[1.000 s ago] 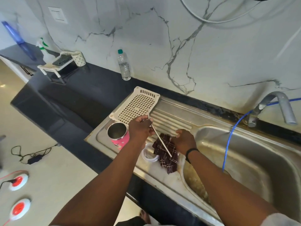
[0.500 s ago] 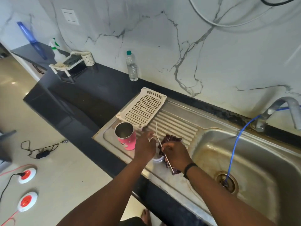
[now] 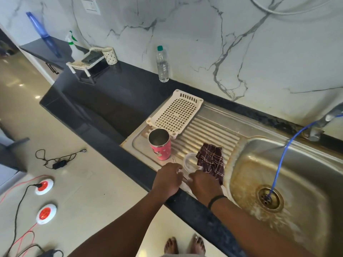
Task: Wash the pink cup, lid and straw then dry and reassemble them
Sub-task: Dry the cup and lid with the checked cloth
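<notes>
The pink cup [image 3: 161, 147] stands upright and open-topped on the steel drainboard [image 3: 209, 130]. To its right lies the clear lid [image 3: 187, 162], partly under a dark checked cloth [image 3: 211, 161]. The thin metal straw [image 3: 174, 160] lies low on the drainboard near the front edge, and only a short piece of it shows. My left hand [image 3: 168, 180] rests over the straw with its fingers curled on it. My right hand [image 3: 204, 185] sits close beside it, fingertips at the lid's rim and the cloth's corner; what it grips is hidden.
A white perforated tray [image 3: 176, 114] leans behind the cup. The sink basin [image 3: 297, 173] lies to the right with a blue hose [image 3: 284, 154] running into its drain, below the tap [image 3: 323, 123]. A water bottle [image 3: 162, 64] stands by the wall.
Both hands have dropped toward the front edge of the drainboard, bringing the straw down from its raised, tilted position to lie nearly flat. The cloth lies spread on the drainboard.
</notes>
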